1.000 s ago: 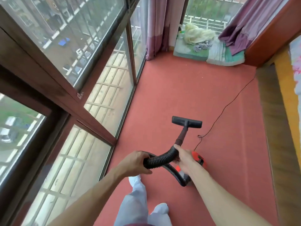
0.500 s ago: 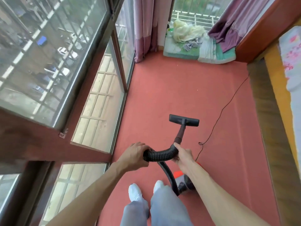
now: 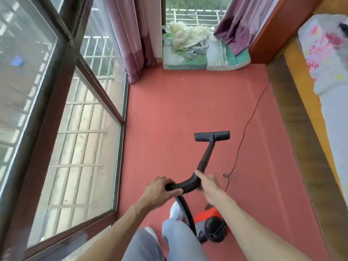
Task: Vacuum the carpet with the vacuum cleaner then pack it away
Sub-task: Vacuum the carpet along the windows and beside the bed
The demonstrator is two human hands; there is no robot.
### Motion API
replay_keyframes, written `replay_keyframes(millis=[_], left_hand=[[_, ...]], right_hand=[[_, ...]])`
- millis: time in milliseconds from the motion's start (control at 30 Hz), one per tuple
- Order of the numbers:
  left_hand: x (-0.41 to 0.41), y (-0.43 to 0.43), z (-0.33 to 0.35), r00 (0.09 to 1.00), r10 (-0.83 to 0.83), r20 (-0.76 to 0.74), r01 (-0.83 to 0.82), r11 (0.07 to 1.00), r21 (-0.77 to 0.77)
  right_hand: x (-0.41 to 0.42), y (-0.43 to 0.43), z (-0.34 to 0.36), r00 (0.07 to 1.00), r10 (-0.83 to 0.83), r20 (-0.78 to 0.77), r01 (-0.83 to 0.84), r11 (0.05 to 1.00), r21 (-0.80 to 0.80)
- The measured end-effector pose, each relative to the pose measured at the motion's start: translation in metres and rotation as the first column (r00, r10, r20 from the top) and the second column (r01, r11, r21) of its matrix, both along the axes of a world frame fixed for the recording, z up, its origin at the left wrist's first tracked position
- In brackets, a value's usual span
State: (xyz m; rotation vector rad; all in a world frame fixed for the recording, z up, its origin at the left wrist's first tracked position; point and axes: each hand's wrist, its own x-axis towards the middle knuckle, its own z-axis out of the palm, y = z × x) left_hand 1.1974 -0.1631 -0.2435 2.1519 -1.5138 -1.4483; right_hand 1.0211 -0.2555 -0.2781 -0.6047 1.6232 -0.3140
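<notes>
A red carpet [image 3: 178,113] covers the narrow floor. The black floor nozzle [image 3: 212,136] lies flat on it ahead of me, joined by a black wand [image 3: 207,156] to a ribbed black hose [image 3: 185,184]. My left hand [image 3: 160,191] grips the hose's near bend. My right hand [image 3: 208,184] grips the hose where it meets the wand. The hose drops down to the red and black vacuum body [image 3: 212,226] beside my right leg. Its thin black cord [image 3: 248,121] trails over the carpet to the right.
Glass windows in a brown frame [image 3: 105,97] line the left side. Purple curtains [image 3: 131,40] hang at the far end above folded mats and cloths [image 3: 203,51]. A wooden ledge [image 3: 293,117] and a bed with floral bedding [image 3: 325,53] run along the right.
The nozzle has slid slightly forward and right across the carpet. I have stepped forward, both hands keeping their grip on the hose, and the vacuum body now sits lower by my leg.
</notes>
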Motion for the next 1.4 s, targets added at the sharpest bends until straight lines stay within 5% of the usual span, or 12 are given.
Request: replay_keyframes(millis=[533, 767, 1067, 1400], left_hand=[[0.067, -0.134, -0.139, 0.978, -0.026, -0.205, 0.040, 0.997, 0.064], [0.098, -0.179, -0.196, 0.964, -0.084, -0.251, 0.122, 0.983, 0.137], [0.137, -0.237, -0.235, 0.915, -0.400, -0.059, 0.402, 0.916, 0.015], [0.113, -0.323, -0.245, 0.959, -0.283, -0.019, 0.282, 0.959, -0.034]], right_hand=[[0.062, -0.118, -0.124, 0.997, -0.016, -0.073, 0.027, 0.986, 0.163], [0.089, -0.144, -0.179, 0.962, -0.270, 0.029, 0.249, 0.920, 0.303], [0.136, -0.167, -0.218, 0.831, -0.545, 0.109, 0.475, 0.798, 0.370], [0.125, -0.267, -0.234, 0.883, -0.470, 0.021, 0.448, 0.853, 0.267]])
